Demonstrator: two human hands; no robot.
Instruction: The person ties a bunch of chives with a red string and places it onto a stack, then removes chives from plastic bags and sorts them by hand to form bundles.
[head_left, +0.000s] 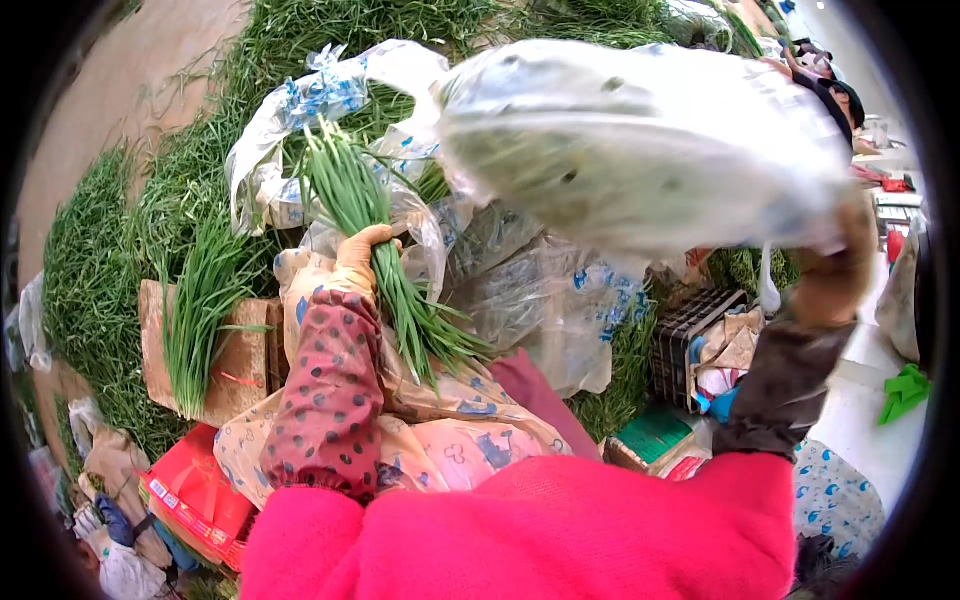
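Note:
My left hand [355,262] is closed round a bunch of long green stalks [345,190], held upright at a slant over my lap. Raised at the right, my right hand [835,270] grips the end of a large translucent plastic bag [640,150], which stretches leftward across the upper view and is blurred by motion. Its fingers are smeared too. Another bundle of green stalks [200,320] lies on a brown cardboard box [255,350] left of my left arm. Crumpled clear plastic [540,300] spreads between my hands.
Heaps of loose green stalks [150,230] fill the left and back. A red box [205,490] stands at the lower left. Near my right arm are a dark crate [690,340] and a green-topped box [650,435]. Another person [835,100] is at the upper right.

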